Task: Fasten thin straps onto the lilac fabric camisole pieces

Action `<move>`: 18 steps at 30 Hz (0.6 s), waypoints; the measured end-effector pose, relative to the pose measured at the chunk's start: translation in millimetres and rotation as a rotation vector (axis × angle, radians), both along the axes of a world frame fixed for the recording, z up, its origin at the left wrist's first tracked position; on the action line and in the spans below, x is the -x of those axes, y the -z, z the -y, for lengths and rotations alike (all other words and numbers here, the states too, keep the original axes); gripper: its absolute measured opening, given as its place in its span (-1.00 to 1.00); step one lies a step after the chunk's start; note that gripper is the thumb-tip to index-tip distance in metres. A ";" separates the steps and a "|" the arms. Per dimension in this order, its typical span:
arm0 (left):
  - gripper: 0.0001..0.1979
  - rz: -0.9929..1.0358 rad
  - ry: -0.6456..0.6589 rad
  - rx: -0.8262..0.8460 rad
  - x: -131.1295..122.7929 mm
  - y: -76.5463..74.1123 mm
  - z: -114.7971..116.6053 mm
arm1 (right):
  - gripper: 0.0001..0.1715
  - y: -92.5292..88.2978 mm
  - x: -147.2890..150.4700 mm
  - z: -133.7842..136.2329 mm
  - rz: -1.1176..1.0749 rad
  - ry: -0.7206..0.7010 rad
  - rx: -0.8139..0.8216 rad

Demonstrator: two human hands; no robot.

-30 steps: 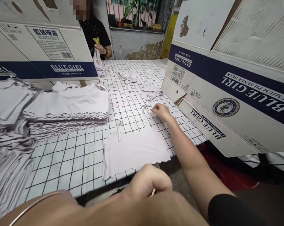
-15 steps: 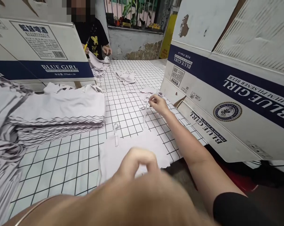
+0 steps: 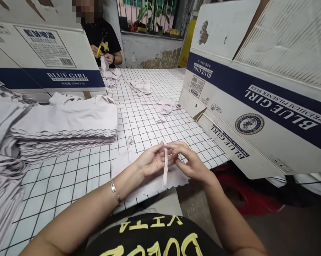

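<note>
Both hands now together over the near edge of the worktop [image 3: 70,177], right hand [image 3: 192,163] drawn back from the far reach among the loose pieces. Left hand [image 3: 150,161], wrist ringed by a thin bangle [image 3: 114,187], up from below the edge a second ago and now meeting the right. Between them a narrow pale strap [image 3: 165,167], hanging upright, top end pinched. Fingers [image 3: 160,151] of the left hand closed on the strap near its top; fingers of the right hand closed on it from the other side, tips touching the strip. Strap lifted clear of the grid-patterned surface, lower end dangling over the flat pale garment [image 3: 147,177] lying at the near edge.

Seemingly picked from the small strap pieces [image 3: 167,105] further out and carried in for handling at close range.

A second strap [image 3: 129,147] lying on the grid just beyond the garment. Tall stack of folded pale garments [image 3: 67,124] to the left, well apart from the hands. Large printed cartons: one on the right [image 3: 256,99], one at the back left [image 3: 48,53]. Across the worktop, a co-worker's hands [image 3: 104,55] busy with a yellow tool and more pale fabric.
</note>
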State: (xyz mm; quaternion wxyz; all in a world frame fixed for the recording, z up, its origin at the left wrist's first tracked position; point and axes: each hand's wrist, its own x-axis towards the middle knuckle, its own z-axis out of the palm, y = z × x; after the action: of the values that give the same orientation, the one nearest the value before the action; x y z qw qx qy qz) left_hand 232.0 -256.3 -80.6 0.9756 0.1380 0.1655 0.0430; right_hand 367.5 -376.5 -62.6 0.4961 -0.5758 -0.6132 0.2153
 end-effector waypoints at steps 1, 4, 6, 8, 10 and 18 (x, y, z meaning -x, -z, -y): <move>-0.82 -0.002 -0.008 0.004 -0.8 0.0 3.6 | -0.88 7.4 4.2 12.3 -0.054 0.096 -0.003; -0.87 -0.057 -0.031 -0.010 -4.2 -4.8 11.9 | -0.85 28.2 8.8 30.3 -0.354 0.278 0.092; -0.88 -0.060 -0.028 -0.007 -7.7 -10.2 14.0 | -0.75 37.4 8.7 30.9 -0.481 0.159 0.266; -0.87 -0.053 -0.017 -0.009 -11.8 -15.8 13.3 | -0.67 41.3 8.6 27.2 -0.511 0.007 0.422; -0.86 -0.071 -0.034 -0.046 -16.2 -21.0 10.2 | -0.64 41.0 8.7 22.9 -0.490 -0.088 0.536; -0.82 -0.237 -0.063 -0.622 -24.2 -17.3 -28.5 | -0.66 31.0 -0.1 14.6 -0.579 -0.148 0.655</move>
State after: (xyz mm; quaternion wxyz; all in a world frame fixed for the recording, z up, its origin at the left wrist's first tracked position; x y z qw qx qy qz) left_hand 256.1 -227.8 -63.3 0.8589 0.4279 0.2611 0.1052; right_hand 367.7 -391.1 -93.6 0.4219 -0.5733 -0.3879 0.5856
